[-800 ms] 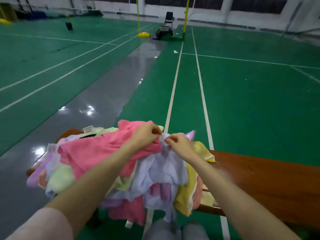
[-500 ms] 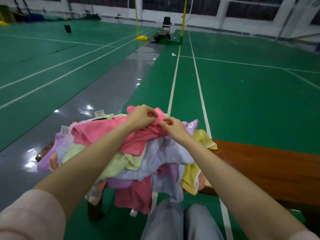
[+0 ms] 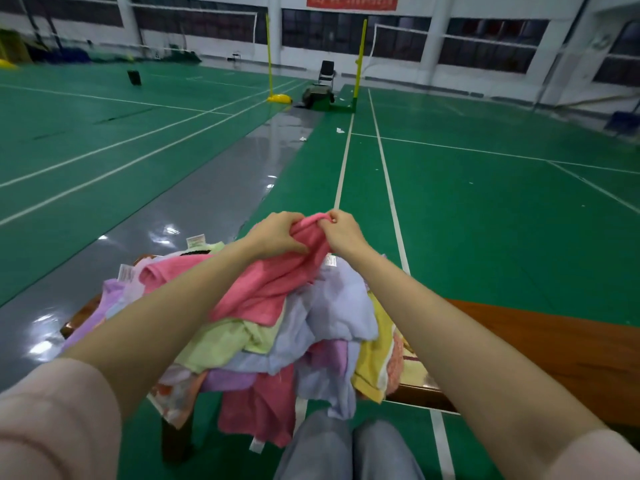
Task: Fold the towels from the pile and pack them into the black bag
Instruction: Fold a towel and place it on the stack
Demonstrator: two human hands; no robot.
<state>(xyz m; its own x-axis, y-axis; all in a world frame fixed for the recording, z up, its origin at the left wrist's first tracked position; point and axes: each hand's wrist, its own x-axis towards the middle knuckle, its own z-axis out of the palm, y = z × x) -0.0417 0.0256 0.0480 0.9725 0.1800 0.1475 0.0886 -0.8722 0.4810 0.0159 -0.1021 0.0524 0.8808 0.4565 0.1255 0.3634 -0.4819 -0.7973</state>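
two knees (image 3: pixel 346 452) sit nearest, then the towel pile (image 3: pixel 322 327) heaped on the wooden bench (image 3: pixel 540 344); above it the left hand (image 3: pixel 277 233) and right hand (image 3: pixel 343 230) pinch the pink towel (image 3: pixel 270 285), lifting its edge

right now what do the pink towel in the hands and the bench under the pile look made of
Pink towel: looks like soft terry cloth, matte, with a fuzzy nap and limp folds where the left hand and right hand grip it.
Bench: seems wood or wood-look laminate, reddish-brown with a smooth, slightly glossy top.
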